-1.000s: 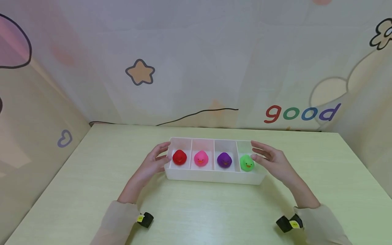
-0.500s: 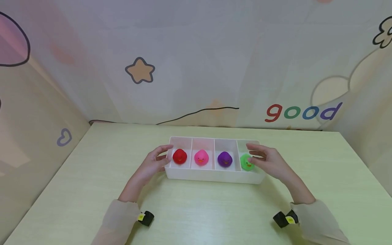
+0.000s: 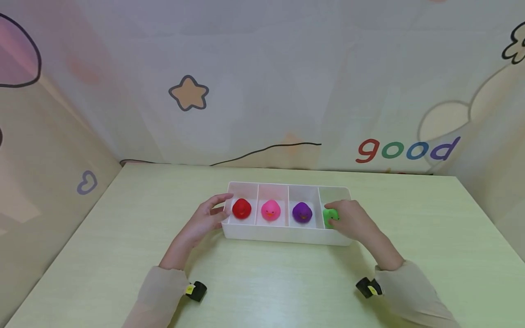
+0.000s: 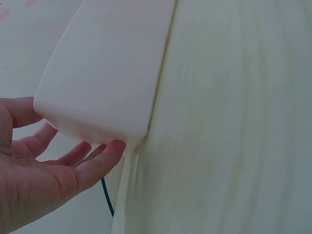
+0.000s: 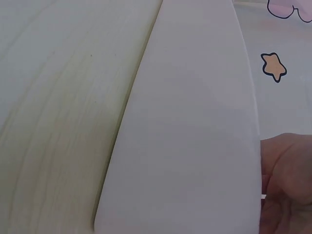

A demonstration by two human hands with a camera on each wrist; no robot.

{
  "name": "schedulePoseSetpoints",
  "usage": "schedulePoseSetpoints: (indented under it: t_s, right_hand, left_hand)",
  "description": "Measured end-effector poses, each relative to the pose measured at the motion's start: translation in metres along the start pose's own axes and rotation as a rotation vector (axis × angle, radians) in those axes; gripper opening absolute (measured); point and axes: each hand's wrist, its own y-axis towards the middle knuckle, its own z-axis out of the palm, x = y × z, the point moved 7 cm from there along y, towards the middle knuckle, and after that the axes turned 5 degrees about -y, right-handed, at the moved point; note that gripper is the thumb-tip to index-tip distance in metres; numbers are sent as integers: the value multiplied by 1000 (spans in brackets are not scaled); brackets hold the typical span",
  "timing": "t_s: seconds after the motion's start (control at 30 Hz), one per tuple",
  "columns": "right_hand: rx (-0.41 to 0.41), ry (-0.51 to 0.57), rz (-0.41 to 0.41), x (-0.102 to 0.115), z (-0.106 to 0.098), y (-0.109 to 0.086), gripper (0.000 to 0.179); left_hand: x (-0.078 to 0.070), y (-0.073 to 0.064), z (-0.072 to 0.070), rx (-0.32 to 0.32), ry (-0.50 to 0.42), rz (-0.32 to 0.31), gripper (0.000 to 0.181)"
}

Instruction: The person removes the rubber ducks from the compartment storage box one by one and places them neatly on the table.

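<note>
- Sitting in the far-right compartment of a long white tray [image 3: 283, 234], a green duck [image 3: 330, 214] lies just left of the right hand [image 3: 351, 219], at its fingertips.
- The tray's long axis runs left to right across a pale table [image 3: 270, 284]; the duck itself looks rounded, with no clear long axis.
- The right hand is plainly the nearer one; the left hand [image 3: 207, 217] is at the tray's opposite end, well apart from this duck.
- The right thumb is in front of the duck and a finger lies over its upper far side; whether they squeeze it cannot be told.
- The left fingers are spread and loosely bent, touching the tray's end, with no toy in their grasp.
- Between the hands, one to a compartment, sit a red duck [image 3: 242, 208], a pink duck [image 3: 271, 210] and a purple duck [image 3: 302, 212].
- Only the head view looks inside the tray. The right wrist view is mostly blank outer wall, hiding the green duck and the right fingertips. The left wrist view adds what the head view conceals: fingertips against the end wall's outer face.
</note>
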Motion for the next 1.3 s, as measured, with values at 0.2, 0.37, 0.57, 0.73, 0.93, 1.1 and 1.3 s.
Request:
schedulePoseSetpoints:
  t_s: [0.2,0.37,0.57,0.73,0.93,1.1,1.3]
  right_hand:
    - [58,-61,53,3,2,4,30]
    - [115,-84,110,1,4,8,29]
    - [116,-96,110,0,6,11,29]
    - [100,-112,104,0,6,12,29]
    - [27,-71,78,0,-4,6,32]
    - [-84,-31,-17,4,-19,-6,31]
    - [-174,32,-43,1,-31,-18,32]
  left_hand:
    - [0,0,1,4,0,3,46]
    - [1,1,2,5,-2,-1,46]
    - [0,1,3,11,-4,1,46]
    - [-1,0,2,5,3,-2,46]
    - [-1,1,2,4,2,2,46]
    - [-2,1,2,-2,2,6,46]
    - [-1,0,2,-4,0,0,46]
